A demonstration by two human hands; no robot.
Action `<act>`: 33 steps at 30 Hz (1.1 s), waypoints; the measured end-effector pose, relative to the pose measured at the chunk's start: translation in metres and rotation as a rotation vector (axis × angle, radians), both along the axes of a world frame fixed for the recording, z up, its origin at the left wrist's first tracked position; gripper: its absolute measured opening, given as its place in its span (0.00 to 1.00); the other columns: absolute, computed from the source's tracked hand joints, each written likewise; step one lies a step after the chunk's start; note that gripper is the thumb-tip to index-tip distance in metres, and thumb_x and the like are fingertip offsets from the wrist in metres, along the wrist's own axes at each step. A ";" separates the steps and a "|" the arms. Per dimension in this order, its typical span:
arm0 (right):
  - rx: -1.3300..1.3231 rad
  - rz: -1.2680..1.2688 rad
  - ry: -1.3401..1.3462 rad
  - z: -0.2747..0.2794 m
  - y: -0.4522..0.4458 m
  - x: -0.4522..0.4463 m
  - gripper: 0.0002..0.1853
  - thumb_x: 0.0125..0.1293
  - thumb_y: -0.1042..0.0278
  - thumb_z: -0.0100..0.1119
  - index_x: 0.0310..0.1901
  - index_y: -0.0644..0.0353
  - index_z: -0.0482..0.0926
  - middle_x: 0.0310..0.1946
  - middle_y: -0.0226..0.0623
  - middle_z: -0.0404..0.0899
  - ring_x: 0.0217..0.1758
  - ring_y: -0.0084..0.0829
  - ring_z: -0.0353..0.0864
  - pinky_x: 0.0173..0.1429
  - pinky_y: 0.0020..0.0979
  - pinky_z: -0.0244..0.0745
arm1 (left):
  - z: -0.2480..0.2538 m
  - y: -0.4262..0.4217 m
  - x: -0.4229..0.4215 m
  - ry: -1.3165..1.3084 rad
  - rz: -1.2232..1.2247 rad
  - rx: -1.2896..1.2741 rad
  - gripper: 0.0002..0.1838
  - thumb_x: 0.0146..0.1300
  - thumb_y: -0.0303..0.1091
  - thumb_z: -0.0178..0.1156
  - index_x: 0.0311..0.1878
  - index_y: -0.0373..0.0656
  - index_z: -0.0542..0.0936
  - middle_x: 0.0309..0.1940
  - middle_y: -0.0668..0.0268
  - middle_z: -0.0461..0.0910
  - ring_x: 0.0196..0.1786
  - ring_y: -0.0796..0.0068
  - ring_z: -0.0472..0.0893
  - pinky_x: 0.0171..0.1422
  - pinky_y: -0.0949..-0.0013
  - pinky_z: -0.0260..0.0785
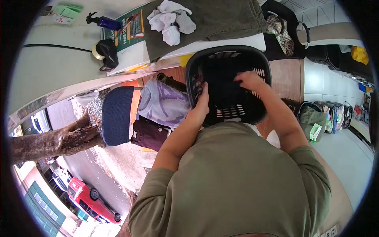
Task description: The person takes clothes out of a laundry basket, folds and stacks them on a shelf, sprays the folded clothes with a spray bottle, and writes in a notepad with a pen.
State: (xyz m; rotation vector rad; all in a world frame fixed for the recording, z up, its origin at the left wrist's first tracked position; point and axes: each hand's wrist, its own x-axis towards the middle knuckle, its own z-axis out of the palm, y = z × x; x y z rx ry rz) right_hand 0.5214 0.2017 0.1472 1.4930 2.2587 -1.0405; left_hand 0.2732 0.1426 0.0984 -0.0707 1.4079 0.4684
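Observation:
A black plastic laundry basket (262, 112) with slotted walls is held upright against the front of my body. My left hand (203, 100) grips its left wall, the fingers partly hidden behind the rim. Inside the basket lies dark, black cloth (223, 85), hard to tell from the basket's own floor. Over it my right hand (250, 81) reaches in from the right, fingers curled and closed at the cloth; the fingertips are partly lost in the dark.
White socks (171, 21) lie on dark olive trousers (221, 19) across the table. A spray bottle (104, 22) and a tape dispenser (106, 54) stand to their left. Left of the basket, a chair (117, 116) bears a lilac sweater (164, 102) and maroon clothing (148, 133). Bags (331, 114) stand at right.

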 end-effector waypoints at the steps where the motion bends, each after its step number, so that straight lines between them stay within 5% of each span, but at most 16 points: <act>1: -0.020 0.010 0.045 0.018 0.006 0.010 0.20 0.57 0.74 0.61 0.52 0.48 0.84 0.56 0.38 0.81 0.59 0.42 0.79 0.65 0.41 0.72 | -0.010 0.001 -0.001 -0.023 0.009 0.072 0.41 0.64 0.60 0.61 0.73 0.46 0.64 0.71 0.58 0.67 0.71 0.58 0.67 0.75 0.52 0.58; 5: 0.061 -0.032 0.252 0.011 -0.010 0.041 0.23 0.58 0.75 0.60 0.57 0.50 0.81 0.57 0.44 0.79 0.63 0.47 0.75 0.67 0.44 0.71 | -0.022 0.012 0.012 -0.305 -0.075 -0.041 0.31 0.65 0.49 0.64 0.66 0.41 0.72 0.62 0.55 0.76 0.63 0.55 0.76 0.70 0.51 0.68; 8: 0.539 -0.320 0.140 0.034 -0.049 0.023 0.27 0.61 0.72 0.62 0.64 0.53 0.74 0.62 0.52 0.73 0.66 0.53 0.71 0.69 0.43 0.68 | 0.020 0.023 0.024 -0.320 0.068 -0.127 0.24 0.64 0.40 0.64 0.60 0.37 0.76 0.56 0.54 0.80 0.58 0.54 0.80 0.67 0.51 0.72; 12: 0.010 -1.062 0.403 0.051 -0.124 0.019 0.34 0.70 0.53 0.61 0.70 0.63 0.65 0.74 0.50 0.57 0.75 0.50 0.61 0.75 0.42 0.60 | 0.102 0.027 0.025 -0.593 0.141 0.034 0.23 0.63 0.35 0.63 0.59 0.35 0.76 0.57 0.52 0.79 0.60 0.55 0.79 0.69 0.52 0.70; 14: -0.681 -1.657 1.024 0.074 -0.148 -0.001 0.43 0.68 0.42 0.60 0.73 0.64 0.57 0.73 0.48 0.60 0.74 0.49 0.62 0.75 0.46 0.59 | 0.130 0.014 0.026 -0.659 0.132 0.163 0.23 0.62 0.34 0.64 0.59 0.34 0.76 0.57 0.52 0.79 0.60 0.55 0.79 0.70 0.53 0.69; 17: -0.942 -1.603 1.701 0.105 -0.137 0.000 0.43 0.67 0.37 0.59 0.72 0.60 0.61 0.66 0.46 0.70 0.68 0.46 0.71 0.71 0.48 0.67 | 0.182 -0.004 0.027 -0.563 -0.018 0.370 0.30 0.61 0.37 0.67 0.63 0.33 0.72 0.61 0.52 0.76 0.63 0.55 0.77 0.72 0.56 0.66; 20: -0.607 -1.661 1.397 0.139 -0.107 -0.001 0.40 0.67 0.42 0.61 0.70 0.64 0.62 0.64 0.48 0.72 0.66 0.45 0.74 0.69 0.46 0.71 | 0.220 -0.011 0.020 -0.249 -0.457 0.726 0.41 0.58 0.42 0.72 0.70 0.34 0.65 0.66 0.54 0.72 0.68 0.57 0.71 0.75 0.57 0.61; 21: -0.466 -1.732 1.232 0.158 -0.097 -0.003 0.36 0.66 0.51 0.63 0.67 0.67 0.65 0.61 0.49 0.75 0.61 0.43 0.78 0.65 0.42 0.76 | 0.213 -0.017 0.015 -0.009 -0.650 0.923 0.43 0.57 0.43 0.74 0.71 0.35 0.65 0.69 0.59 0.69 0.72 0.63 0.67 0.77 0.63 0.57; 23: -0.386 -1.681 1.216 0.179 -0.090 0.011 0.33 0.65 0.56 0.62 0.65 0.69 0.67 0.58 0.49 0.77 0.57 0.42 0.81 0.62 0.40 0.78 | 0.210 -0.006 -0.016 -0.288 -0.710 1.063 0.50 0.56 0.54 0.71 0.74 0.38 0.59 0.70 0.57 0.68 0.74 0.61 0.64 0.79 0.59 0.53; 26: -0.240 -1.564 1.151 0.195 -0.085 0.021 0.33 0.60 0.61 0.66 0.64 0.68 0.69 0.53 0.46 0.80 0.53 0.40 0.83 0.60 0.38 0.78 | 0.134 -0.019 -0.026 -0.929 0.004 0.348 0.54 0.59 0.74 0.54 0.76 0.41 0.57 0.72 0.58 0.66 0.75 0.58 0.63 0.80 0.55 0.53; 28: -0.192 -1.441 1.131 0.188 -0.080 0.026 0.33 0.59 0.64 0.68 0.64 0.67 0.69 0.51 0.44 0.81 0.53 0.38 0.82 0.61 0.36 0.77 | 0.149 -0.007 -0.035 -1.119 0.385 0.481 0.54 0.60 0.77 0.46 0.76 0.41 0.59 0.72 0.59 0.66 0.75 0.56 0.64 0.79 0.53 0.54; 31: -0.151 -1.232 1.055 0.183 -0.062 0.027 0.33 0.58 0.68 0.70 0.65 0.66 0.69 0.52 0.41 0.81 0.54 0.34 0.81 0.62 0.35 0.74 | 0.154 0.016 -0.035 -0.721 0.174 0.271 0.48 0.62 0.64 0.60 0.75 0.38 0.60 0.69 0.57 0.70 0.69 0.58 0.71 0.75 0.62 0.60; 33: -0.109 -1.118 0.985 0.184 -0.039 0.038 0.33 0.58 0.70 0.70 0.64 0.66 0.70 0.53 0.40 0.80 0.54 0.33 0.80 0.63 0.34 0.73 | 0.170 0.029 -0.016 -0.229 -0.325 0.622 0.46 0.62 0.55 0.65 0.74 0.37 0.60 0.67 0.54 0.71 0.67 0.60 0.72 0.73 0.63 0.62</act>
